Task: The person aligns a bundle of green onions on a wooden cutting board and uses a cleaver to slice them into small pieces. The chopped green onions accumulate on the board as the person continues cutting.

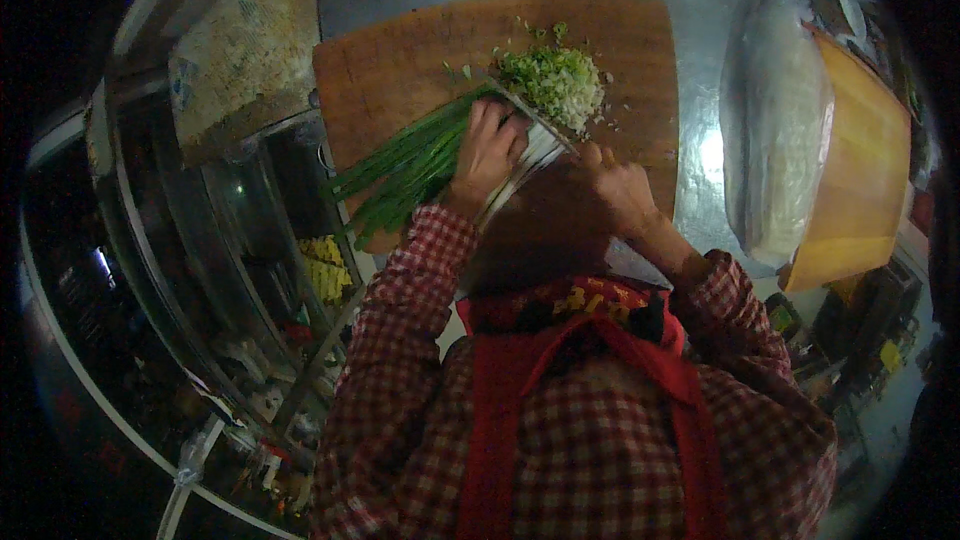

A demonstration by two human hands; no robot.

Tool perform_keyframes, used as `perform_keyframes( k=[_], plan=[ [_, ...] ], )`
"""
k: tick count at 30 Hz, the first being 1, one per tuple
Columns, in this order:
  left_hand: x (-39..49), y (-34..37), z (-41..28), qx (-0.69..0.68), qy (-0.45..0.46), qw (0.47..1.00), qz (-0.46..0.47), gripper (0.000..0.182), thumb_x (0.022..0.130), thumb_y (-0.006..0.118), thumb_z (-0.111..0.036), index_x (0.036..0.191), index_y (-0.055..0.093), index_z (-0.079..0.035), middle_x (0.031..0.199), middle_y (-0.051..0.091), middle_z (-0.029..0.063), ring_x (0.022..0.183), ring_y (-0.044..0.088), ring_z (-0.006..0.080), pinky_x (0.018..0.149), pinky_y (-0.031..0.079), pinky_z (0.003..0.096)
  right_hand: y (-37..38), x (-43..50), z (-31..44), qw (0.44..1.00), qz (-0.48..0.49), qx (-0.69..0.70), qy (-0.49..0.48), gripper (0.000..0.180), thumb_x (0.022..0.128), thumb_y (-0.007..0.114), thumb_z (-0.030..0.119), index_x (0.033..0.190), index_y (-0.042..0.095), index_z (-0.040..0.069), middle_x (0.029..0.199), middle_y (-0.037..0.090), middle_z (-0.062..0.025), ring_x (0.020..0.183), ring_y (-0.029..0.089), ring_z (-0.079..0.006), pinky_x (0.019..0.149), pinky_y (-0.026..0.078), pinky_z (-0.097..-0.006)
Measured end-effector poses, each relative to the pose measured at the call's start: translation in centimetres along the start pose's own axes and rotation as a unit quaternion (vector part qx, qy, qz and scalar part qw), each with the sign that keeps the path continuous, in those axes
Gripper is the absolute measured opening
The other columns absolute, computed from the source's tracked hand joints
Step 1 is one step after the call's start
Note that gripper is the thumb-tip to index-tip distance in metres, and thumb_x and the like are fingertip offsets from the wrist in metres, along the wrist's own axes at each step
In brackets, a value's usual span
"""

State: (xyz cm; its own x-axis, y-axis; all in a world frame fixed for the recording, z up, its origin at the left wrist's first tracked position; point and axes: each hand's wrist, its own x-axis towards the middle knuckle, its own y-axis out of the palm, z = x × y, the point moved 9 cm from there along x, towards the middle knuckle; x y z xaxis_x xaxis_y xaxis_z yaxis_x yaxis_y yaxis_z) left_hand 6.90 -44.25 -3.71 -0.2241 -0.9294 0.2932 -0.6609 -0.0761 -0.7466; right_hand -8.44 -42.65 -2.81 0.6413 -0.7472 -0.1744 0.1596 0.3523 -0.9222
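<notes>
A bunch of green onions (412, 161) lies aslant on a wooden cutting board (637, 45), its green leaves reaching past the board's left edge. My left hand (487, 144) presses on the bunch with curled fingers, close behind the blade of a knife (541, 117). The knife's handle is in my right hand (622, 189), mostly covered by the fingers. Seen from above, the blade is a thin slanting line against the onions. Just beyond it sits a heap of chopped green onion (555, 82), pale and green, with scattered bits around it.
The board rests on a metal worktop (697, 90). To the right stand a long bundle in clear plastic (776, 127) and a yellowish board (862, 165). A stained panel (247, 45) and dark metal shelving (225, 210) are at the left. Something yellow (324, 268) lies below the board's left side.
</notes>
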Motion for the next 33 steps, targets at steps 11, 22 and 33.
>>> perform_keyframes(
  k=[11, 22, 33],
  plan=[
    [-1.1, 1.2, -3.6, 0.163, -0.053, 0.982, 0.078, 0.057, 0.068, 0.081, -0.023, 0.117, 0.059, -0.006, 0.128, 0.050, 0.0165, 0.126, 0.042, 0.0407, 0.107, 0.031, 0.0600, 0.7, 0.5, -1.1, 1.000, 0.019, 0.004, 0.017, 0.038, 0.081, 0.062, 0.010, 0.114, 0.048, -0.002, 0.086, 0.064, -0.0175, 0.066, 0.069, -0.0336, 0.051, 0.054, -0.0423],
    [-0.2, 0.5, 2.5, 0.213, -0.226, 0.937, 0.160, 0.097, 0.069, 0.081, -0.050, 0.140, 0.039, 0.001, 0.123, 0.050, 0.0184, 0.112, 0.045, 0.0358, 0.095, 0.037, 0.0495, -0.3, -0.1, -6.4, 0.987, -0.023, 0.079, 0.135, 0.032, 0.082, 0.063, 0.013, 0.103, 0.045, -0.001, 0.083, 0.064, -0.0247, 0.068, 0.065, -0.0404, 0.052, 0.048, -0.0514],
    [3.5, -4.2, 4.3, 0.100, -0.213, 0.971, -0.051, 0.044, 0.081, 0.076, -0.025, 0.116, 0.061, -0.002, 0.119, 0.053, 0.0198, 0.113, 0.045, 0.0391, 0.096, 0.038, 0.0508, -1.5, 1.2, -5.0, 0.995, -0.039, 0.070, 0.056, 0.031, 0.079, 0.062, 0.009, 0.103, 0.045, 0.000, 0.085, 0.063, -0.0216, 0.069, 0.064, -0.0413, 0.056, 0.051, -0.0503]
  ],
)
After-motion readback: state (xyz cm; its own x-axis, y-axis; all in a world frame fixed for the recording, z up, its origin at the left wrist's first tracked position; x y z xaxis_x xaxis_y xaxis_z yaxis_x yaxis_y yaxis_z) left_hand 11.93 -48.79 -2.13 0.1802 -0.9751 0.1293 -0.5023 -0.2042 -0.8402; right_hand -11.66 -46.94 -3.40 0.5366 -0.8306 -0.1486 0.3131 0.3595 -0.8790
